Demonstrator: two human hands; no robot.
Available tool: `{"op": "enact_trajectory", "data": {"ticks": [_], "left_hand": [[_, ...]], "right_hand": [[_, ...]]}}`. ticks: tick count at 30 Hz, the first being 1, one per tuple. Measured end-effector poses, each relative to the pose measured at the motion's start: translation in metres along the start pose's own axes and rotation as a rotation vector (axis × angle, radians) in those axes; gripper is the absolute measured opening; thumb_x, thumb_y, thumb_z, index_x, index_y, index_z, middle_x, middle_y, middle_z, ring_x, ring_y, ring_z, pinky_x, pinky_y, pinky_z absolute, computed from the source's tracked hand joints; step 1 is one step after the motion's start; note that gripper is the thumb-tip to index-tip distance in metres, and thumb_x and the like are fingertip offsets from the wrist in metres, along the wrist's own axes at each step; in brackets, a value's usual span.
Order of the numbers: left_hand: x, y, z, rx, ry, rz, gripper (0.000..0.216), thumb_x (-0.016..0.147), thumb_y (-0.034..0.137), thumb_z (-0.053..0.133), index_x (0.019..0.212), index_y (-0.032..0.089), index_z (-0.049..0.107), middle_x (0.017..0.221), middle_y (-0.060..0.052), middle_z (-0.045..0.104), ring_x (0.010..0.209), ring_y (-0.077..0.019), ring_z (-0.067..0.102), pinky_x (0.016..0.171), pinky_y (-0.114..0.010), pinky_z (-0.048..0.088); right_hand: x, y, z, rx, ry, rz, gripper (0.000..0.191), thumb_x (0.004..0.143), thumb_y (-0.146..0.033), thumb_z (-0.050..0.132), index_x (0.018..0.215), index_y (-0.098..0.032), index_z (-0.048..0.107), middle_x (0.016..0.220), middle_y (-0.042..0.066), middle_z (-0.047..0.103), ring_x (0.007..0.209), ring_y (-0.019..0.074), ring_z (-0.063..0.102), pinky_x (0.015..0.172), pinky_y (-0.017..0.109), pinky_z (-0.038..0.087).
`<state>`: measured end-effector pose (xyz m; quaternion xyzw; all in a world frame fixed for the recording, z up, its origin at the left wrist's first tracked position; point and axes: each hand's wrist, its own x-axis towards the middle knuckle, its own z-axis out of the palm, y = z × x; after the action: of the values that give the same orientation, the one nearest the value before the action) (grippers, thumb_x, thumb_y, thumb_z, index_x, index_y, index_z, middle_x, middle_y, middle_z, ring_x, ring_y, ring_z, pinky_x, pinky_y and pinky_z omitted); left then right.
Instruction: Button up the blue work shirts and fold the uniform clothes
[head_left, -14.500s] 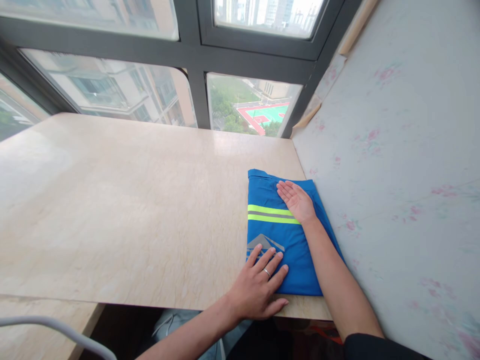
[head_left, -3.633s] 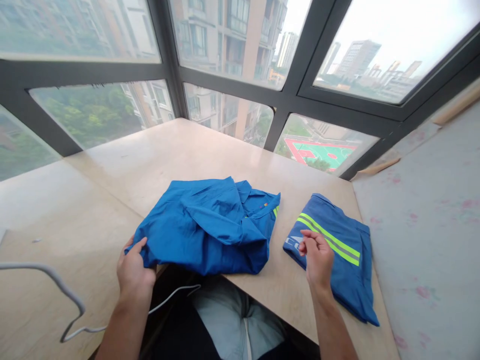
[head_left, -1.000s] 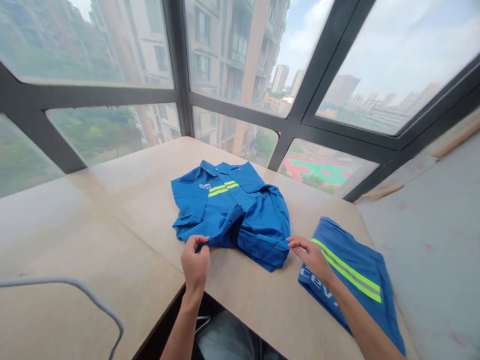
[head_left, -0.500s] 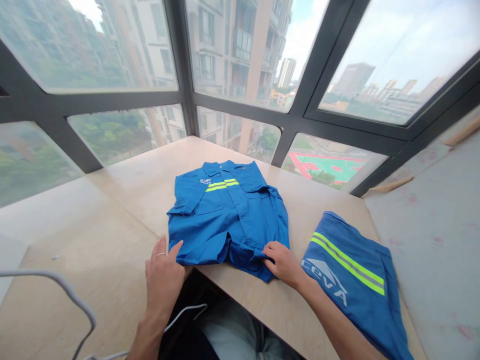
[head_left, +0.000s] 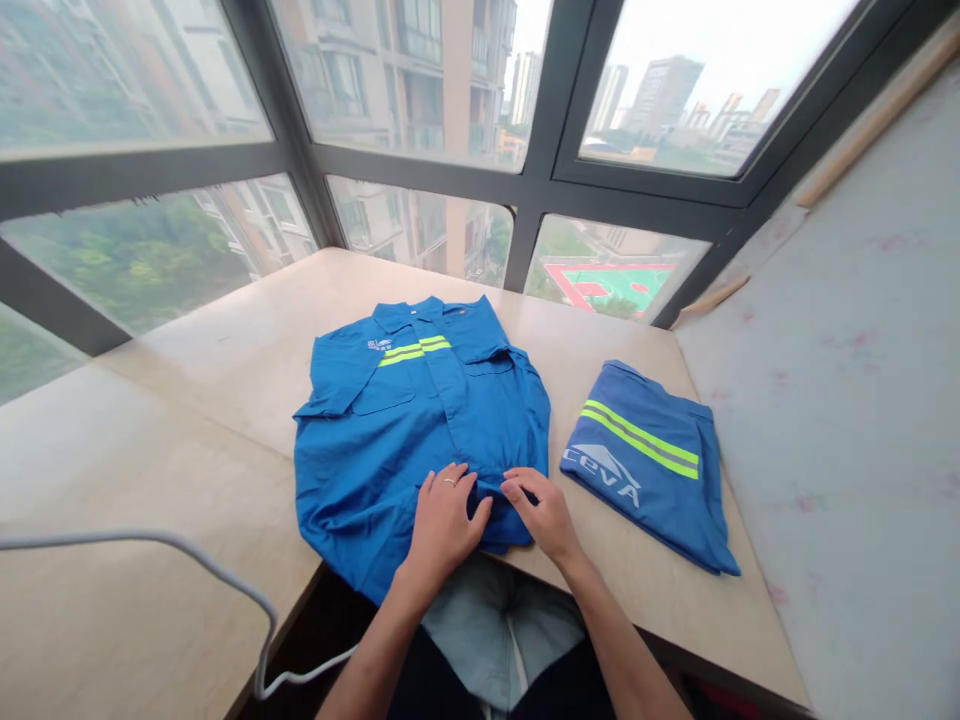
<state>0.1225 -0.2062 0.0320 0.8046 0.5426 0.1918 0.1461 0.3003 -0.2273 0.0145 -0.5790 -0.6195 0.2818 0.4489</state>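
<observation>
Grip unconfirmed: we cannot see whether left hand (head_left: 448, 518) or right hand (head_left: 546, 512) pinches the shirt (head_left: 401, 425); both lie at its near end, collar (head_left: 395, 316) farthest away.

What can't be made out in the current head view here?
All in the head view:
Back of the blue shirt: against the worktop.
Chest lettering: too small and blurred to read.
Whether left hand or right hand pinches cloth: they cover it.
Underside of the folded garment: faces down.
Ends of the cable: one past the picture's left edge, one lost behind the left forearm.
</observation>
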Motion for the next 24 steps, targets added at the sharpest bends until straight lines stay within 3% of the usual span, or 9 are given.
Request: {"op": "enact_trajectory", "data": {"ticks": [6,16,20,24], "left_hand": [[-0.012,-0.021,0.012,-0.083,0.048,0.135,0.040,0.095,0.025,0.037,0.124,0.018,0.064,0.140,-0.010,0.058,0.135,-0.0259,0.048,0.115,-0.051,0.034],[-0.006,-0.035,0.017,-0.166,0.047,0.161,0.033,0.093,0.020,0.045,0.117,0.021,0.068,0.135,-0.007,0.062,0.130,-0.0241,0.053,0.112,-0.046,0.039],[-0.005,-0.031,0.018,-0.137,0.077,0.132,0.029,0.090,0.020,0.053,0.114,0.020,0.068,0.132,-0.009,0.064,0.126,-0.0256,0.056,0.108,-0.046,0.041],[-0.003,-0.024,0.018,-0.138,0.137,0.095,0.030,0.086,0.033,0.065,0.112,0.018,0.067,0.125,-0.010,0.068,0.121,-0.0274,0.059,0.105,-0.045,0.043]], "right_hand": [[-0.001,-0.007,0.012,-0.266,-0.011,-0.051,0.028,0.085,-0.049,0.068,0.090,-0.021,0.071,0.094,0.007,0.064,0.095,0.0234,0.060,0.089,0.037,0.049],[-0.006,-0.026,0.027,-0.567,0.004,-0.022,0.042,0.081,-0.059,0.067,0.093,-0.019,0.068,0.097,0.012,0.061,0.097,0.0288,0.056,0.089,0.042,0.047],[-0.006,-0.031,0.033,-0.659,0.027,0.024,0.028,0.083,-0.046,0.067,0.089,-0.018,0.067,0.094,0.014,0.063,0.099,0.0312,0.054,0.086,0.043,0.046],[-0.005,-0.018,0.027,-0.543,0.011,0.005,0.008,0.083,-0.023,0.059,0.083,-0.020,0.067,0.088,0.011,0.064,0.095,0.0275,0.055,0.088,0.041,0.046]]}}
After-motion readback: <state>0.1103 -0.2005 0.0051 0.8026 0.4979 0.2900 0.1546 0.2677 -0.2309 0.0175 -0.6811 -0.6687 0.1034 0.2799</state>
